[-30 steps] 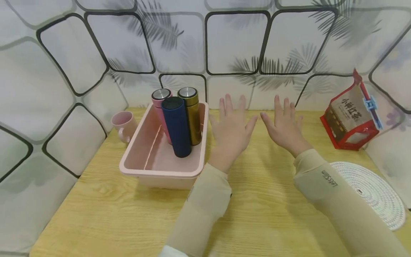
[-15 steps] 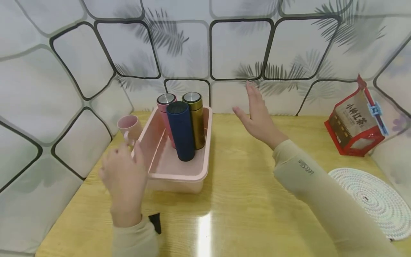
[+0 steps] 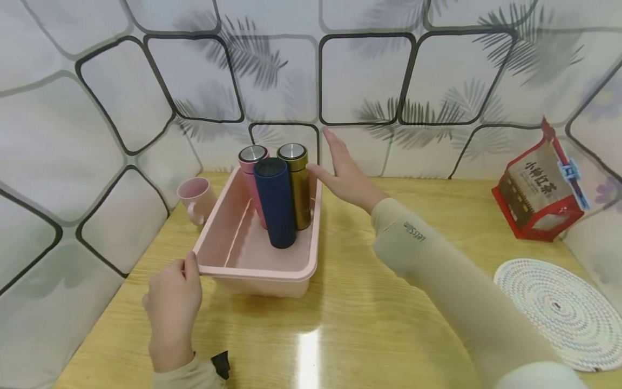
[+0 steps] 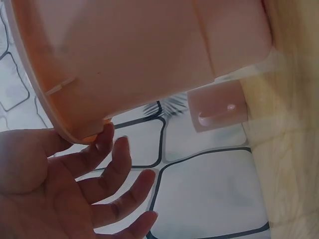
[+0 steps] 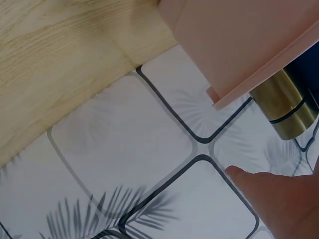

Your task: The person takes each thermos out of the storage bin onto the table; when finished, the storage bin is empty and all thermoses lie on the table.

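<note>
A pale pink plastic basin (image 3: 264, 285) stands on the table with three flasks upright inside: pink (image 3: 249, 166), gold (image 3: 302, 200) and dark blue (image 3: 275, 208). My left hand (image 3: 172, 308) pinches the rim at its near left corner between thumb and index finger. In the left wrist view the other fingers of that left hand (image 4: 70, 194) spread loosely below the rim. My right hand (image 3: 350, 178), fingers straight, reaches to the far right side of the basin, its thumb tip overlapping the gold flask's edge in the head view. The right wrist view shows mainly its thumb (image 5: 269, 191), apart from the basin.
Left of the basin sits a pink mug (image 3: 196, 199), its handle toward the front. At the right stand a red-edged tea bag (image 3: 536, 186) with a blue clip and a round woven mat (image 3: 559, 319). A patterned wall covering (image 3: 364, 81) closes off the back of the wooden table (image 3: 379, 313).
My left hand has gone from right of the basin to its near left corner and gripped the rim there. My right hand has moved left, up to the basin's far right side.
</note>
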A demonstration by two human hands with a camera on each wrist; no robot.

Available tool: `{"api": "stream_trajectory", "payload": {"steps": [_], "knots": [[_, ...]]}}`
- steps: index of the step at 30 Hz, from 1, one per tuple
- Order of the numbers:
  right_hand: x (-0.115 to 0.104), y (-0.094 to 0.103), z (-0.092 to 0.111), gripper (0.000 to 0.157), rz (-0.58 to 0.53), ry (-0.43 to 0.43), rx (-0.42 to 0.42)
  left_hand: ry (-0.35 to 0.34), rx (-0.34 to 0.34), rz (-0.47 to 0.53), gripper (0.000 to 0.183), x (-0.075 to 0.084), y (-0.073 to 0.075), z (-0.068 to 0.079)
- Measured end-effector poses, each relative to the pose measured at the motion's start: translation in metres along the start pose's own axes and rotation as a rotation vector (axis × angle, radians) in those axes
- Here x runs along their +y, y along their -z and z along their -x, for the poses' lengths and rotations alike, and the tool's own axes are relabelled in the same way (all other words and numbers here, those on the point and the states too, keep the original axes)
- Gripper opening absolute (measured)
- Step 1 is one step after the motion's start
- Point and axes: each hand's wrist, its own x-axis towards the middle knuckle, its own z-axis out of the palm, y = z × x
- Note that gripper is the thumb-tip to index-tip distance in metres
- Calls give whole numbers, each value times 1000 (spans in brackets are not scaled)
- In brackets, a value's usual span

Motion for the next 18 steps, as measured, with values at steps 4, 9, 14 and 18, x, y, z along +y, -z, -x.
{"api": "stream_trajectory", "payload": {"steps": [4,9,14,18], "knots": [[-3,-9,-10,88,-60,-35,-31,-14,8,-12,58,-3,0,-1],[0,-19,-14,90,-144,-112,-59,-11,-50,-27,62,-3,2,-3],[3,-29,-19,90,-241,-145,-61,-2,-95,-20,66,-2,1,-3],[1,-36,-24,90,-298,-167,-54,2,-98,-20,66,-3,0,-3]]}}
